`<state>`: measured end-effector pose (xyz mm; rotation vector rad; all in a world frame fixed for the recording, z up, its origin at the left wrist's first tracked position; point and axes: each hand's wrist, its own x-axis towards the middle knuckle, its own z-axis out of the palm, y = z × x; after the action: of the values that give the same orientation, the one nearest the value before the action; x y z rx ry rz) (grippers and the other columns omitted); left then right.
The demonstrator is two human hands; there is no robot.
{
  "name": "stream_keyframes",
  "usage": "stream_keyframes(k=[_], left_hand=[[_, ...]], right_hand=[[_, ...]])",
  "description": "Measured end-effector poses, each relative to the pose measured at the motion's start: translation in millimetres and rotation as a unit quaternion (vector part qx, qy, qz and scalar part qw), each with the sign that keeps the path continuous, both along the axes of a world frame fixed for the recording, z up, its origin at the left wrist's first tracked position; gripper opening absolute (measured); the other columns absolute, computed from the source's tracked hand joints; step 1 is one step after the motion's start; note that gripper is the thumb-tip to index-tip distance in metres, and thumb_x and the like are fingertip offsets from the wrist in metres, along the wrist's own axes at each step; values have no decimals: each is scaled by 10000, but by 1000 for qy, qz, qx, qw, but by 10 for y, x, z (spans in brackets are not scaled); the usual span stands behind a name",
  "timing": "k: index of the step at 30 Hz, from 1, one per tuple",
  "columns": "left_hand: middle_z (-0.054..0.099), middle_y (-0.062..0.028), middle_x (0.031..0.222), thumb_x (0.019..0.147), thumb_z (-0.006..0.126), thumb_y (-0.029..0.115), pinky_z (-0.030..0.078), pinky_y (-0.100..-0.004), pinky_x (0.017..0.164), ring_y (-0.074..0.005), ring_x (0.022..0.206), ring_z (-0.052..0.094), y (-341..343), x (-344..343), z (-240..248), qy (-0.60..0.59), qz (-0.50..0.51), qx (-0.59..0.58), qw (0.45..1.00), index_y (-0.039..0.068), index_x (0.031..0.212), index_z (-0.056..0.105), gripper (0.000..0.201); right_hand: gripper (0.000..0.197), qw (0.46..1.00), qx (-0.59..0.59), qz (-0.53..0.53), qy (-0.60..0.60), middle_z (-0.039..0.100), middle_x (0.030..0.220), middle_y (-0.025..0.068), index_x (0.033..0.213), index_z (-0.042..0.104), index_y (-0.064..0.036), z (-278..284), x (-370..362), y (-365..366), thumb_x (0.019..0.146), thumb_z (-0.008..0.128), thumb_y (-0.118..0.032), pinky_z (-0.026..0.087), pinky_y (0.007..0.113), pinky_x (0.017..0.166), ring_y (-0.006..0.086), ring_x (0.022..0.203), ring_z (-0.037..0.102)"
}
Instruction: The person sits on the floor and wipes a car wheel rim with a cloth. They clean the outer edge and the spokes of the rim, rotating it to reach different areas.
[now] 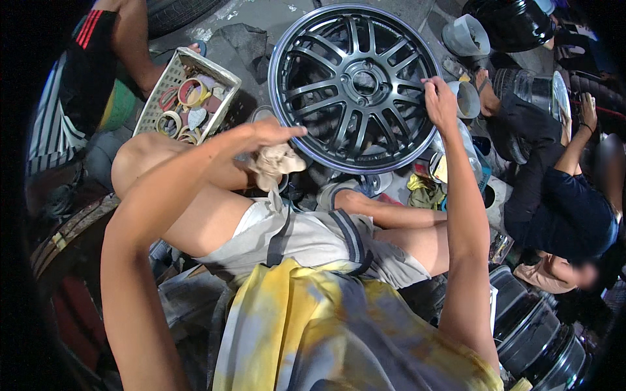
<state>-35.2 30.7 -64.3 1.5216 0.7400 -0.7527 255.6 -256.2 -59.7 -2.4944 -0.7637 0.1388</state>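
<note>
A dark grey multi-spoke alloy wheel rim (pixel 365 81) with a bright machined lip is in front of me, its face toward me. My right hand (pixel 441 104) grips its right edge, with the fingertips bent over the lip. At the lower left edge is my left hand (pixel 270 132), its index finger stretched to the lip. A crumpled beige rag (pixel 279 164) hangs under that hand, gathered in its lower fingers, which are mostly hidden.
A white plastic basket (pixel 228 79) of tape rolls and sanding discs stands at the left. Pale buckets (pixel 465 36) are at the upper right. Another person (pixel 554 202) sits at the right; someone's leg (pixel 134 45) is at the upper left. Stacked wheels (pixel 535 326) fill the lower right.
</note>
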Motion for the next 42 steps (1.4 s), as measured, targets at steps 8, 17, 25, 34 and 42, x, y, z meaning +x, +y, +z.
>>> stream_keyframes(k=[8,17,25,34,42], left_hand=[[740,-156,903,853,807,370,564,-380,665,-220,735,709,-81,10,-203,60,110,100,987,-74,981,727,469],[739,-216,1240,874,765,506,524,-502,1045,-400,1219,681,1050,1026,-123,-142,-94,459,872,71,1252,733,577],[703,-216,1335,892,717,506,515,-514,1074,-387,1265,665,766,913,63,-5,-250,453,856,39,1317,695,632],[763,-238,1085,878,763,531,573,-454,911,-372,1041,745,687,903,1038,-105,-262,537,795,6,1149,765,590],[748,-273,892,974,656,531,570,-440,769,-348,810,737,1174,804,2195,-186,-156,544,804,-36,987,780,580]], right_hand=[[427,998,-31,31,33,678,1045,363,1076,620,21,-353,98,43,1052,424,-357,480,609,915,574,1047,630],[354,975,-17,-29,219,626,886,243,1002,613,46,-46,-1350,-328,1065,471,-272,480,426,788,353,832,596],[193,964,-127,230,-25,623,1017,171,1067,697,-5,445,-1390,-775,883,646,-33,510,475,907,388,1000,616],[226,977,-96,165,100,661,972,216,1067,742,22,84,-2470,365,899,593,-3,556,510,838,434,949,659],[262,970,-112,201,80,679,1012,205,1080,753,22,331,-2274,-21,853,624,9,569,491,903,398,1015,678]])
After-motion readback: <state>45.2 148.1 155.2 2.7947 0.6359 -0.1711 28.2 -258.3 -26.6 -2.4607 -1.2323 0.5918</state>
